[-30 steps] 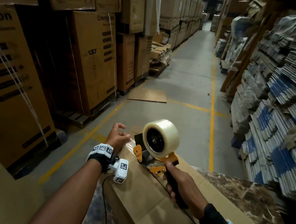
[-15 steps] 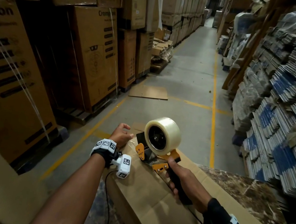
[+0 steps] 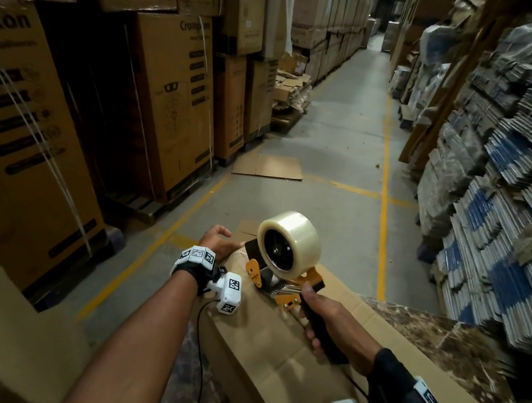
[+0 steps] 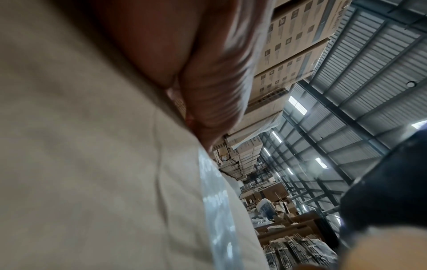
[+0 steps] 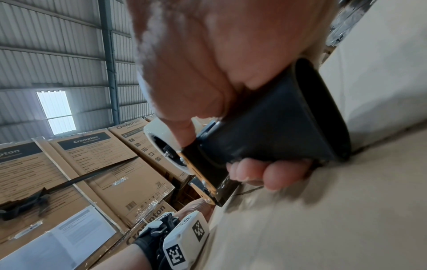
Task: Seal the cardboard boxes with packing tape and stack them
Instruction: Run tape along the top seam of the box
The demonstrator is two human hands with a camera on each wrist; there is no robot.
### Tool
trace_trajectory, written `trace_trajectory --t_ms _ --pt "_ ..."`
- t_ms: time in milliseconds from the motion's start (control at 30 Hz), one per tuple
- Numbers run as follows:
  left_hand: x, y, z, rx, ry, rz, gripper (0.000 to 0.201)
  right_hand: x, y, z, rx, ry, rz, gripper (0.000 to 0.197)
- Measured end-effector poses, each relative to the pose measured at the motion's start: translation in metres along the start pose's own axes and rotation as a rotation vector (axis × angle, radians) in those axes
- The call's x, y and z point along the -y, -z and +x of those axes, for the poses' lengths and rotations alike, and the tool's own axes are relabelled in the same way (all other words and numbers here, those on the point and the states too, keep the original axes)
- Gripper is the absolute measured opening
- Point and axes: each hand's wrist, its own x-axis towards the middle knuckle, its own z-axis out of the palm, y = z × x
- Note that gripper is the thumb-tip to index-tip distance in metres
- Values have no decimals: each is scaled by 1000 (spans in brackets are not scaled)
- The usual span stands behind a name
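Note:
A long, flat cardboard box [image 3: 285,359] lies on a marble-topped table [image 3: 461,341]. An orange tape dispenser [image 3: 280,283] with a clear tape roll [image 3: 290,239] stands on the box's top near its far end. My right hand [image 3: 326,317] grips the dispenser's black handle [image 5: 272,124], with its fingers [image 5: 265,173] wrapped underneath. My left hand [image 3: 217,242] rests over the far left corner of the box, beside the dispenser's front. In the left wrist view, that hand lies against the cardboard [image 4: 92,146] next to a shiny strip of tape [image 4: 217,201].
Tall stacks of printed cartons [image 3: 169,100] on pallets line the left of the aisle. Bundles of flattened cartons [image 3: 516,204] fill the right. A loose cardboard sheet [image 3: 268,165] lies on the concrete floor ahead, between yellow floor lines.
Hardly anything: both hands and the dispenser stay at the box's far end. Only the head view has drifted a little.

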Motion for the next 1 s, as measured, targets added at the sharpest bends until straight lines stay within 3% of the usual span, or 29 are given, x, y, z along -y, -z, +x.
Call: trace_trajectory --t_ms 200,300,400,600,1000 --pt "-3 -4 -10 -180 -64 -36 16 3 -3 -3 -11 -2 -36 74" --pt "-8 -1 -18 -81 -114 -36 7 5 -3 -4 -30 -5 -37 77" --pt "-8 2 -24 7 -92 79 10 5 -2 -5 -30 -17 -34 82" --pt "-1 3 -26 8 -46 32 18 6 -3 -4 -20 -54 -28 86" --pt "6 2 -24 -6 -106 30 17 4 -7 -2 -36 -12 -103 82"
